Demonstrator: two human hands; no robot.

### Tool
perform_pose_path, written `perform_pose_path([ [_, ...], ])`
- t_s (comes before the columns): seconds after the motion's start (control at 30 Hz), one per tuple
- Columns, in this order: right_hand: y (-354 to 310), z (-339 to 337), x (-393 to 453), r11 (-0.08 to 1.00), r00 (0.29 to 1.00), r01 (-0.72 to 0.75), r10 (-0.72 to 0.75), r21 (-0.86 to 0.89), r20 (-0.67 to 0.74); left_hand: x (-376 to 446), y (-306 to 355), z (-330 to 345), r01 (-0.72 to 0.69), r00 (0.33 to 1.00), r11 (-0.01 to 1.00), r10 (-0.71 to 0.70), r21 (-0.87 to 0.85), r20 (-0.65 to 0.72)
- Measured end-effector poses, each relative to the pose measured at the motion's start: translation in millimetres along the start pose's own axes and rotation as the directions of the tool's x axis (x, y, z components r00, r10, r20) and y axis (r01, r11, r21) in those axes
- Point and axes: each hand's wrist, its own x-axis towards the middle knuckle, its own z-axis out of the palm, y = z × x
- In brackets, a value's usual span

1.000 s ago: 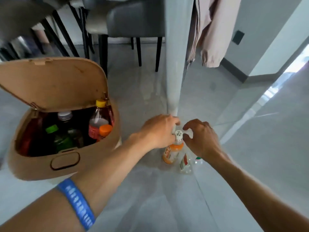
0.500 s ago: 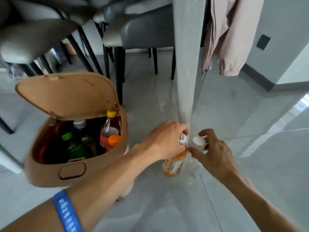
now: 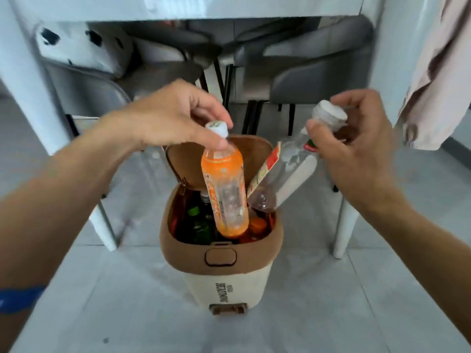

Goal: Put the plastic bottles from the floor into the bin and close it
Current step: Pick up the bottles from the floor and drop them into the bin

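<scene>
A brown and cream pedal bin [image 3: 221,273] stands on the floor in the middle, its lid [image 3: 188,161] tipped up at the back. Several bottles stand inside it. My left hand [image 3: 175,118] grips the white cap of an orange bottle [image 3: 225,189], which hangs base down over the bin's mouth. My right hand [image 3: 356,138] holds a clear bottle [image 3: 283,174] by its neck, tilted, with its base just above the bin's right rim.
A white table [image 3: 204,6] spans the top, its legs [image 3: 346,220] on either side of the bin. Grey chairs [image 3: 318,70] stand behind. A pale pink garment [image 3: 438,85] hangs at the right. The floor is pale grey tile.
Both hands lifted the two bottles off the floor by the table leg and carried them over the open bin. The view turned to face the bin.
</scene>
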Motion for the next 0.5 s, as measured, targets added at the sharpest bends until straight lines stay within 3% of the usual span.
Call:
perform_pose_path([
  [0.13,0,39,-8,0.999,0.994,-0.052,0.052,-0.004,0.094,-4,-52,17,0.145,0.970,0.980,-0.167,0.133,0.176],
  [0.23,4,61,-19,0.997,0.982,-0.064,0.071,-0.044,0.177,-4,-80,44,0.145,0.914,0.957,-0.227,0.252,0.337],
  [0.37,12,86,-33,0.985,0.958,-0.038,0.084,-0.168,0.275,-6,-111,71,0.142,0.844,0.896,-0.331,0.420,0.421],
  [0.5,20,108,-44,0.973,0.917,0.011,0.082,-0.229,0.392,-9,-122,65,0.200,0.777,0.907,-0.377,0.370,0.504],
])
